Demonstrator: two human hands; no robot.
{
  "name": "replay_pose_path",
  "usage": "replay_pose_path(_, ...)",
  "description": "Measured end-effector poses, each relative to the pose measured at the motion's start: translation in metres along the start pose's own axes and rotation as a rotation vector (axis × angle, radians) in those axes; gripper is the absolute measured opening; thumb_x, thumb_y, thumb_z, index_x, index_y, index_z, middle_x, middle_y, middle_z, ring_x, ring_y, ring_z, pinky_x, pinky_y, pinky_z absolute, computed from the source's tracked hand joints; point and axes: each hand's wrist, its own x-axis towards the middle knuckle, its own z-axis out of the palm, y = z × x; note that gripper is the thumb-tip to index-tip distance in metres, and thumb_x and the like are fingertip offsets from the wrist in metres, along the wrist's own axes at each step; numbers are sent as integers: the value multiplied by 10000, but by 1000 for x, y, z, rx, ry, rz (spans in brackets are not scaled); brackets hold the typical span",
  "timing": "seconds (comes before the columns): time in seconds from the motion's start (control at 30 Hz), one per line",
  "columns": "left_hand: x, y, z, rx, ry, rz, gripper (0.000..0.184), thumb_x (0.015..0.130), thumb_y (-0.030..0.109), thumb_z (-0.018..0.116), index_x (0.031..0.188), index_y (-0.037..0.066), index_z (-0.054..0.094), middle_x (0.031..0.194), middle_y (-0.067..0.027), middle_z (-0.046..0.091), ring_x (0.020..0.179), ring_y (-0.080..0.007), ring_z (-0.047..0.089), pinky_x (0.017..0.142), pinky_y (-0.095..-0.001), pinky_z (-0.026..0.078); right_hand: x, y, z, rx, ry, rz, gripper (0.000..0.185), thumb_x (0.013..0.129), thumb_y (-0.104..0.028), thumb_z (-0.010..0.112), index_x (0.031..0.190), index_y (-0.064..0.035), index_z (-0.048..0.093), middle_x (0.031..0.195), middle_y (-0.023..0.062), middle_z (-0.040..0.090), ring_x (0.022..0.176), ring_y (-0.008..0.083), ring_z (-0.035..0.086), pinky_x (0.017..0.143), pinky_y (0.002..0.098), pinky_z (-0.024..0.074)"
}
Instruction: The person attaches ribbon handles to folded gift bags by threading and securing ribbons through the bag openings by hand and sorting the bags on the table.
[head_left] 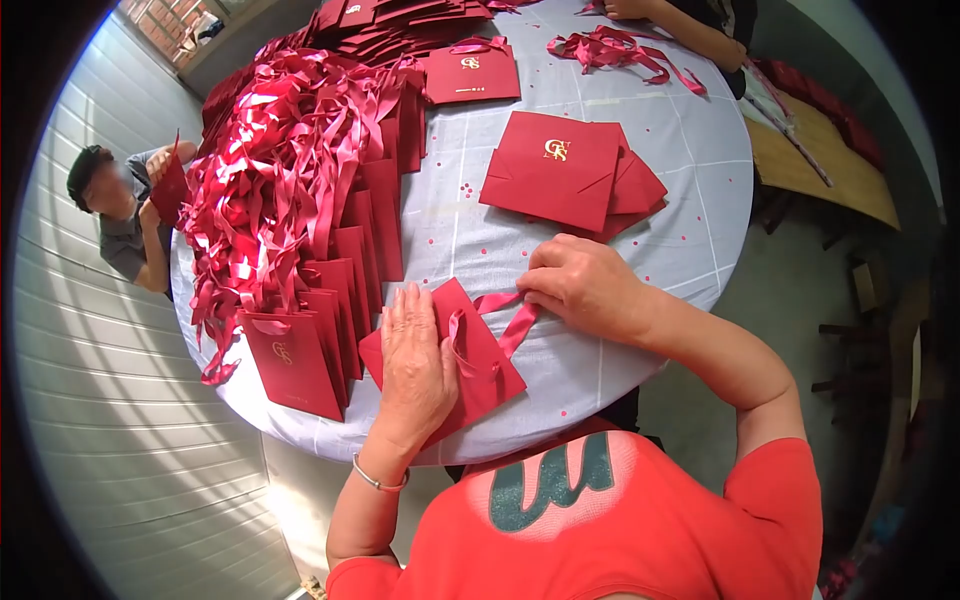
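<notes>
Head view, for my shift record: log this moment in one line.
left hand: flat on red bag; right hand: pinching ribbon; flat bags: piled beyond

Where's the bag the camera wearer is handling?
In the head view, the red bag lies lower centre, under the left hand, right of the standing bags on the table.

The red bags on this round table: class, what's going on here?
One person's left hand presses a red bag to the table, while the right hand pinches a pink ribbon running from it. To the left stands a row of bags with ribbons heaped along it. Beyond the right hand lie flat bags. Another person at the left edge holds a red item.
</notes>
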Motion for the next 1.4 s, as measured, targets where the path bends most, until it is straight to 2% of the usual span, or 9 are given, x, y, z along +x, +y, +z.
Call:
replay_pose_path(0.27,-1,1,9,132,8,10,652,867,76,591,1453,-102,368,1510,-311,365,1443,-435,318,1204,-521,191,7,10,0,2,-69,-45,102,770,-100,756,852,-74,702,884,62,644,848,252,642,731,364,546)
replay_pose_path(0.63,1,1,9,138,14,0,629,873,138,618,1421,-99,421,1503,-307,379,1439,-423,332,1205,-515,194,4,29,-12,196,-131,43,95,787,-56,767,865,-65,713,883,54,649,848,240,635,718,350,536)
replay_pose_path(0.7,0,2,7,125,-15,-22,628,908,111,544,1482,-62,357,1544,-279,337,1462,-394,305,1216,-500,174,3,29,-13,240,-145,83,106,782,-45,774,872,-65,721,874,57,643,855,237,629,731,347,534)
replay_pose_path(0.8,0,1,9,131,-7,-17,624,910,114,543,1479,-63,361,1543,-278,340,1460,-397,308,1215,-502,178,2,30,-14,266,-149,60,108,784,-43,774,876,-59,720,869,62,641,872,243,628,741,348,533)
replay_pose_path(0.9,0,0,9,139,4,-1,651,860,142,628,1427,-97,415,1512,-305,367,1452,-414,313,1211,-507,182,0,31,-18,263,-171,45,134,779,-33,769,904,-57,726,894,70,642,883,250,628,752,351,535)
replay_pose_path(1.13,0,0,10,144,9,6,650,859,140,625,1425,-100,414,1508,-310,368,1450,-418,314,1211,-511,182,-7,27,-21,149,-132,-68,174,781,-28,740,953,-51,726,960,77,639,909,253,623,799,360,539)
replay_pose_path(1.2,0,1,9,134,-10,-21,609,926,125,533,1477,-70,359,1540,-280,344,1460,-401,306,1213,-507,178,-5,24,-23,171,-110,-58,192,765,-35,751,955,-39,726,956,87,637,924,254,621,802,363,540)
replay_pose_path(1.33,0,1,9,145,-11,-17,603,930,124,528,1476,-72,361,1539,-281,345,1460,-401,306,1213,-507,178,-5,26,-19,136,-109,-74,181,761,-52,752,940,-50,724,958,80,637,920,257,623,801,364,541)
replay_pose_path(1.4,1,1,9,148,18,4,621,885,156,617,1416,-104,425,1494,-314,389,1435,-418,342,1203,-509,207,-5,29,-15,74,-109,-109,154,759,-92,758,894,-46,701,955,75,633,899,257,622,788,367,539)
